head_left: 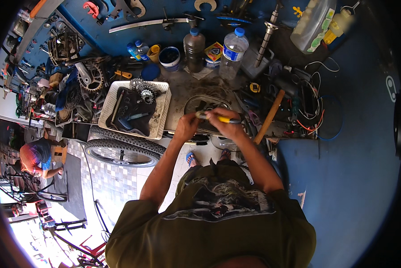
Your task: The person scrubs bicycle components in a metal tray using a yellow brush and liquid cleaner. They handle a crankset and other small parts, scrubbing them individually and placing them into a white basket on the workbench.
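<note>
Above a round metal pan (191,99) on the bench, both hands are close together. My right hand (225,126) is closed around a yellow-and-black handled tool (227,119) that points left. The tool's working end reaches the fingers of my left hand (186,127), so its kind is hard to make out. My left fingers are pinched at that end; anything small between them is hidden. Dark small pieces (203,106) lie in the pan. Left of the pan stands a cream plastic basket (161,117) with a sprocket cassette (146,95), a dark cloth and tools.
Bottles (233,56) and a blue-white tub (169,59) line the bench's back. A wooden handle (272,114) leans at the right, near tangled cables (315,107). Bicycle tyres (124,151) stand below the basket. Another person (35,156) crouches at the far left.
</note>
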Available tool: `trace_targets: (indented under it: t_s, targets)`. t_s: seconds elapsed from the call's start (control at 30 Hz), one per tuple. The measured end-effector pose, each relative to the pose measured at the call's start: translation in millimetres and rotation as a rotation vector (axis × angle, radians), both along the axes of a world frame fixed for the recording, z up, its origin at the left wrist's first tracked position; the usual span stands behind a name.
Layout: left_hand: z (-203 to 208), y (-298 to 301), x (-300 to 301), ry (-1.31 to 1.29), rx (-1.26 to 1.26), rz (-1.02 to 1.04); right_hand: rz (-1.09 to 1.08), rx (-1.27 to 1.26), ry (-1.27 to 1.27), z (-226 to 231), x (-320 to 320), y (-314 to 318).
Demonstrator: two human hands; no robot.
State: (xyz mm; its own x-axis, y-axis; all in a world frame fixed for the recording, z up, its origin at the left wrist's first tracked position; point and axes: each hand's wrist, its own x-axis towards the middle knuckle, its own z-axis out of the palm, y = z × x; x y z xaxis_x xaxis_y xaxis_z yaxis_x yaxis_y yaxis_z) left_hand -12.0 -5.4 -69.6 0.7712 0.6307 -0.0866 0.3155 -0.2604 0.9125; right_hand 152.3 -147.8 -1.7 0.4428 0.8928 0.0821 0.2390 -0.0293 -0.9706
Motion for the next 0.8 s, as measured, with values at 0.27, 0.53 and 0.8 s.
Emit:
trace_targets:
  t_s: [0.27,0.53,0.8]
  targets:
    - [17,2,1,-0.023,0.143,-0.006,-0.027,0.092,-0.272,-1,16,0]
    - [34,0,0,-0.095,0.224,0.011,-0.055,0.163,-0.294,1,8,5]
    - [34,-6,-1,-0.027,0.2,0.006,-0.076,0.183,-0.317,-5,4,4]
